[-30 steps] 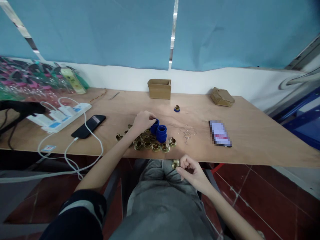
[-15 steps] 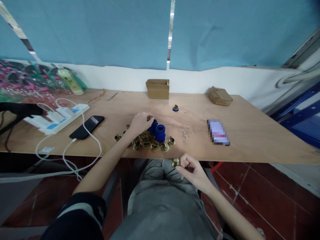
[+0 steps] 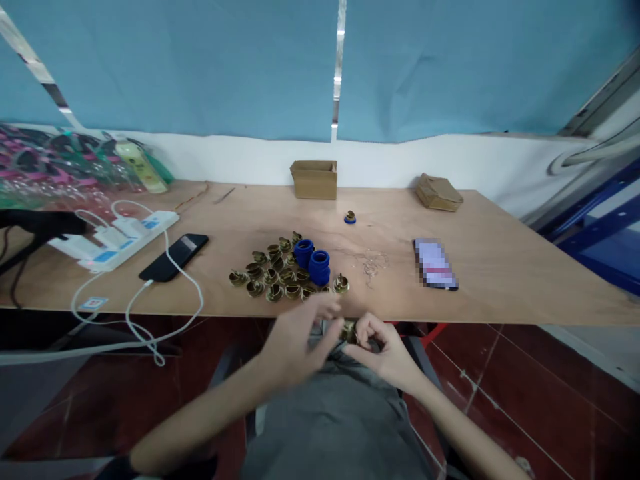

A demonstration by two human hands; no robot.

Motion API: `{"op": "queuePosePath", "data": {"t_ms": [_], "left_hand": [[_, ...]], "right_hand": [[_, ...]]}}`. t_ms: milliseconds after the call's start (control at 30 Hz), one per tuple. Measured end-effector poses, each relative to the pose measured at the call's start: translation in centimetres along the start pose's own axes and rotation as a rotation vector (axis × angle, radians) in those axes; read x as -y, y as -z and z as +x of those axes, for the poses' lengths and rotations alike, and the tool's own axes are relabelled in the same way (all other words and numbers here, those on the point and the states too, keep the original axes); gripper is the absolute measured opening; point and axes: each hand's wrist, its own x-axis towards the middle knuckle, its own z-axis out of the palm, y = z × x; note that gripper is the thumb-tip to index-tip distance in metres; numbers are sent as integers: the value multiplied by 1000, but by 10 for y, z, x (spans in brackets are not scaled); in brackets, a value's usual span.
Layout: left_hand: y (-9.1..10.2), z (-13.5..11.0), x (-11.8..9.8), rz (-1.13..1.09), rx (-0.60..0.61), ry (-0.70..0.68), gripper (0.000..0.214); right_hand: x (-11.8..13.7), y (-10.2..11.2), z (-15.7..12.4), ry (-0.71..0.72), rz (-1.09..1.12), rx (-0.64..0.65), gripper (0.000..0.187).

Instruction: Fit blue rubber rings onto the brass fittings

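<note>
1. Brass fitting [image 3: 349, 331], partly hidden by fingers, is held above the person's lap, off the table edge, on the near side of the blue ring stacks [image 3: 319, 270] and slightly to their right.
2. Right hand [image 3: 385, 350]: curled nearly closed, it pinches that fitting between thumb and bent fingers.
3. Left hand [image 3: 300, 337]: blurred, thumb and fingers partly spread, it is right beside the fitting, nearer than the blue ring stacks. I cannot tell whether it touches the fitting or grips anything.
4. Loose brass fittings [image 3: 273, 292] sit on the wooden table [image 3: 500, 267], most of them bunched to the left and front of the blue ring stacks, with one just to their front right.
5. Thin tangled strands [image 3: 371, 268] lie right of the blue ring stacks; past them, farther right, is a phone [image 3: 436, 264] with a lit, pixelated screen.
6. Well left of the blue ring stacks is a black phone [image 3: 167, 263] with a white cable [image 3: 201, 293] across it, and beyond that a power strip [image 3: 134, 244] with plugs in it.
7. Behind the blue ring stacks and a little right, one brass piece with a blue ring [image 3: 350, 217] stands alone.
8. Farther back, directly behind the blue ring stacks, is an open cardboard box [image 3: 316, 185]; a brown packet [image 3: 440, 193] lies to their far right, and clear bottles [image 3: 65, 177] crowd their far left.
</note>
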Motion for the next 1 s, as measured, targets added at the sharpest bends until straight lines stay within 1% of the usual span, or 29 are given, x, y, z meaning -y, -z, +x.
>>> {"op": "queuePosePath", "data": {"t_ms": [67, 100, 167, 233, 300, 400, 500, 600, 800, 1000], "left_hand": [[-17, -33, -7, -84, 126, 19, 37], [-24, -45, -8, -95, 154, 26, 43], [-35, -59, -6, -142, 212, 91, 51], [-38, -60, -3, -234, 277, 189, 48], [-37, -54, -2, -347, 356, 274, 39], [-34, -47, 0, -487, 431, 353, 31], [-33, -45, 3, -653, 419, 415, 31], [-30, -46, 6, -765, 405, 427, 33], [-24, -43, 9, -734, 399, 424, 35], [-29, -44, 7, -710, 369, 436, 30]], "right_hand": [[3, -2, -3, 25, -68, 20, 36], [4, -3, -4, 46, -107, 31, 34], [7, -5, -7, 100, -182, 55, 29], [9, -8, -9, 147, -236, 75, 28], [10, -10, -11, 175, -274, 88, 29], [11, -10, -12, 195, -323, 104, 31], [11, -7, -12, 197, -330, 150, 26], [11, -3, -10, 219, -316, 160, 21], [11, -2, -6, 241, -299, 161, 17], [6, -5, -5, 258, -320, 156, 20]]}}
